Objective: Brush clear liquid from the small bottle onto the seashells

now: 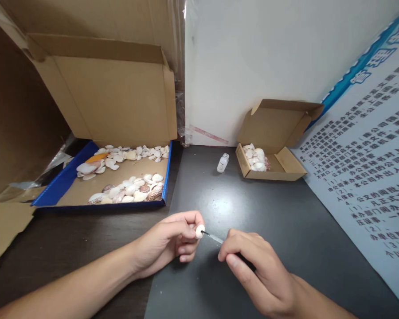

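My left hand (177, 241) pinches a small white seashell (200, 231) between thumb and index finger, above the front part of the dark table. My right hand (256, 266) is closed around a slim brush (214, 238) with a pale, see-through shaft and a thin dark tip. That tip touches the face of the shell. My fingers hide the rear of the brush. Farther back stands a small clear glass bottle (222, 163) with a white label and no lid on it.
An open blue-edged cardboard box (83, 190) at the left holds many loose shells (131, 190). A smaller open carton (272, 176) with a heap of shells (256, 158) sits at the back right. A printed board (355, 177) leans along the right edge.
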Tool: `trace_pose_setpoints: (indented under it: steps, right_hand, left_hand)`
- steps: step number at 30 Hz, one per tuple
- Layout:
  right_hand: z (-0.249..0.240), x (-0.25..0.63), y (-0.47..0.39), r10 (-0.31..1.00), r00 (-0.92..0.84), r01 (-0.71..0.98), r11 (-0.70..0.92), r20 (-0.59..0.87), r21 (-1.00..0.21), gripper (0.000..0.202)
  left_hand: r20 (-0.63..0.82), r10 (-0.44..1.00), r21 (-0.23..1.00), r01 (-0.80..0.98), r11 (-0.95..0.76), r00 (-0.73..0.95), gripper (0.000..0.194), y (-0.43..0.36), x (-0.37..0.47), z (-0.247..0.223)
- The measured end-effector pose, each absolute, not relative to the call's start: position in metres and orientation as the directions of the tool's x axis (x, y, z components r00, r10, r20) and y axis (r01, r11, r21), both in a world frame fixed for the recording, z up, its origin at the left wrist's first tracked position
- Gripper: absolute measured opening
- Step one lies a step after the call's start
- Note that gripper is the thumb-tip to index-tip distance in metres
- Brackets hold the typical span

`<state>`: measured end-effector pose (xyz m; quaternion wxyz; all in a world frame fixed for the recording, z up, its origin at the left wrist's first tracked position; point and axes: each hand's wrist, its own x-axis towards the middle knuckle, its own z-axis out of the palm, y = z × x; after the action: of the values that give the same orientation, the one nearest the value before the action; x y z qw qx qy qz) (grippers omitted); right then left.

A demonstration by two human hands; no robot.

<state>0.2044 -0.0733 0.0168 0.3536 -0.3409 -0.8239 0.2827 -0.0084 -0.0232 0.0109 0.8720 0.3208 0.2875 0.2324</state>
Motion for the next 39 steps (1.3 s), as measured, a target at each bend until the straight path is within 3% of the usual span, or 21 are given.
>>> trace_pose_setpoints:
  steps: [8,16,21,29,39]
  right_hand:
    - [0.0174,0.2033,-0.0733,0.8,-0.468,0.407,0.573,0.376,-0.712,0.016]
    - [0.0206,0.2034,-0.0724,0.726,-0.542,0.318,0.643,0.423,-0.697,0.016]
    - [0.0178,0.2034,-0.0719,0.756,-0.496,0.348,0.624,0.428,-0.7,0.016]
    - [0.0201,0.2031,-0.0734,0.761,-0.501,0.361,0.616,0.412,-0.7,0.016]
    - [0.0173,0.2011,-0.0738,0.771,-0.479,0.381,0.613,0.419,-0.692,0.016]
  left_hand:
    - [-0.351,0.587,0.688,-0.225,0.69,0.729,0.01,-0.0232,-0.0085,0.0106]
    - [-0.352,0.587,0.72,-0.19,0.667,0.729,0.012,-0.0238,-0.008,0.0099]
    - [-0.353,0.595,0.746,-0.167,0.645,0.722,0.016,-0.0253,-0.007,0.0096]
    - [-0.307,0.622,0.851,-0.085,0.518,0.72,0.012,-0.0263,-0.0052,0.0027]
    - [-0.327,0.675,0.937,0.131,0.325,0.661,0.027,-0.03,-0.0043,0.0078]
